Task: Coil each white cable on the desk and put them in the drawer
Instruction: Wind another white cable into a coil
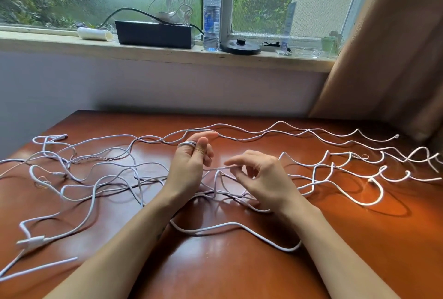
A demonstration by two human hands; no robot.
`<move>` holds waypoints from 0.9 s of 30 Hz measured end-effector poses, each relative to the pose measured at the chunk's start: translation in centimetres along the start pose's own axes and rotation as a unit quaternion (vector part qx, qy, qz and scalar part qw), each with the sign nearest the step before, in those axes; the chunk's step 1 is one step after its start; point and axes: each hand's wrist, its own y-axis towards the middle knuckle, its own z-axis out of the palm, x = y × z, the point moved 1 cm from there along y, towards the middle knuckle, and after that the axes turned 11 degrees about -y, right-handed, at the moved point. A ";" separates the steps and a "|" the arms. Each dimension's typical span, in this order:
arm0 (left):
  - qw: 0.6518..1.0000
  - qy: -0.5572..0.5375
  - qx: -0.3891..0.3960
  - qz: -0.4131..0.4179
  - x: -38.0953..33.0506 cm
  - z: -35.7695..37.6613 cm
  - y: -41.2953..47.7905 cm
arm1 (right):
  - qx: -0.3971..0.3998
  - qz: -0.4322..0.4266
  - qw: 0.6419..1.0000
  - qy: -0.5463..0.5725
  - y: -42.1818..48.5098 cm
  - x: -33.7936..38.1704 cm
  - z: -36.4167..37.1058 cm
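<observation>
Several white cables (100, 178) lie loose and tangled across the reddish-brown desk (215, 274), running from its left edge, past both hands, to the wavy lengths on the sunlit right side beside the brown curtain (395, 47). The left hand (189, 167) is raised just above the desk near its middle, palm turned inward, with a couple of turns of one white cable wound around the index finger (187, 144); the thumb presses against those turns, so its grip is narrow and closed on the cable. The right hand (261, 176) hovers just to the right of the left hand, fingers curled loosely, and pinches the same strand between thumb and fingertips; the strand runs nearly straight from that pinch back to the left hand. Below the wrists a further loop of cable (239, 226) curves across the desk between the two forearms. At the desk's left edge a white plug end (31, 242) rests on the wood, and a connector (61, 136) lies at the far left corner. Behind the desk, on the window sill (48, 44), stand a black box (154, 33) with cords on top, a clear water bottle (211, 15) just right of it, and a round black base (240, 47) beside the bottle.
</observation>
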 end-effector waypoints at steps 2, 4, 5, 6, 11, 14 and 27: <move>0.999 0.044 0.006 0.017 0.1 0.1 -0.1 | -0.041 -0.005 0.999 -0.011 0.1 0.2 -0.3; 0.994 0.096 0.019 0.038 0.5 0.2 -0.2 | -0.090 -0.003 0.996 -0.018 0.2 0.4 -0.8; 0.992 0.117 0.029 0.044 0.7 0.2 -0.3 | -0.110 0.000 0.994 -0.020 0.2 0.6 -1.0; 0.990 0.129 0.038 0.043 0.8 0.3 -0.4 | -0.125 0.001 0.992 -0.018 0.3 0.7 -1.3; 0.987 0.150 0.045 0.045 0.9 0.1 -0.3 | -0.162 0.046 0.984 0.059 0.2 1.0 -1.8; 0.988 0.138 0.057 0.035 0.5 0.1 -0.5 | -0.154 0.104 0.972 0.147 0.3 1.0 -1.7; 0.919 0.389 0.042 0.048 0.0 -0.1 -1.2 | -0.174 0.094 0.979 0.053 0.2 1.0 -1.7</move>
